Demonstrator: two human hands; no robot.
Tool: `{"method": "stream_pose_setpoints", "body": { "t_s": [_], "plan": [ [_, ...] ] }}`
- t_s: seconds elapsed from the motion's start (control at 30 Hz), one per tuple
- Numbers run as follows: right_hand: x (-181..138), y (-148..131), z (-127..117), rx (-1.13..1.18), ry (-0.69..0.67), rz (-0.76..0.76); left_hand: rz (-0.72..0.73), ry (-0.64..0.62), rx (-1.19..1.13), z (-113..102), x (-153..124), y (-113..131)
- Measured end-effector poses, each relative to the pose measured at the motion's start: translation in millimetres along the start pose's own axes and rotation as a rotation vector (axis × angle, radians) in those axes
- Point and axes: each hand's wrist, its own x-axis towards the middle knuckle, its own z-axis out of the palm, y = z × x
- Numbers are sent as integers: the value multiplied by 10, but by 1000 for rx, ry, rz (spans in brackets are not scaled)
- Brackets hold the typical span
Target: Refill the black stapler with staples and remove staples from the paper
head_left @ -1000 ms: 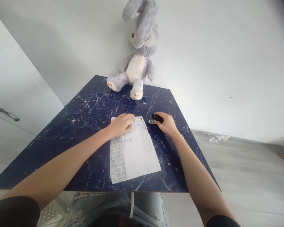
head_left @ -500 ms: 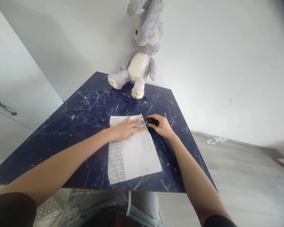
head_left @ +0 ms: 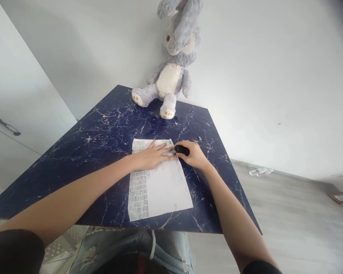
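A printed white paper sheet [head_left: 160, 186] lies on the dark blue marbled table [head_left: 108, 133]. My left hand [head_left: 153, 156] rests flat on the sheet's far end, fingers stretched out toward its far right corner. My right hand [head_left: 193, 154] is closed round a small black stapler [head_left: 182, 150], whose front end sits at that same corner of the paper, touching the left fingertips.
A grey plush rabbit [head_left: 171, 68] sits at the table's far edge against the white wall. A tiny dark object [head_left: 199, 138] lies on the table beyond my right hand. A plastic bottle [head_left: 258, 171] and a cardboard piece [head_left: 342, 198] lie on the floor to the right.
My right hand slid the stapler leftward to the paper's far right corner. My left hand went from curled to flat, fingers spread toward that corner.
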Motion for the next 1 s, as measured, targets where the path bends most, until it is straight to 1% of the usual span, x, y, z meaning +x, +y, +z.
{"method": "stream_pose_setpoints", "body": {
  "t_s": [0.07,0.1,0.23,0.27,0.43,0.53,0.6,0.7,0.87,1.0],
  "plan": [
    [8,-40,16,-21,8,18,0,-2,-24,-12,-3,6],
    [11,-61,24,-41,36,38,2,-4,-36,-20,-5,13],
    [25,-149,71,-109,277,113,5,13,-74,-41,-11,51],
    [29,-168,87,-116,317,122,5,18,-80,-41,-13,60],
    [42,-232,140,-203,396,133,17,35,-101,-30,-15,81],
    [44,-265,121,-262,483,112,16,24,-97,-34,-14,78],
    [43,-277,104,-265,513,100,17,22,-103,-40,-13,72],
    [46,-252,116,-243,482,108,11,34,-121,-45,-12,60],
    [64,-140,224,-266,311,122,6,37,-129,-37,-9,44],
    [78,-101,272,-303,247,136,28,69,-129,-24,-13,36]
  ]
}}
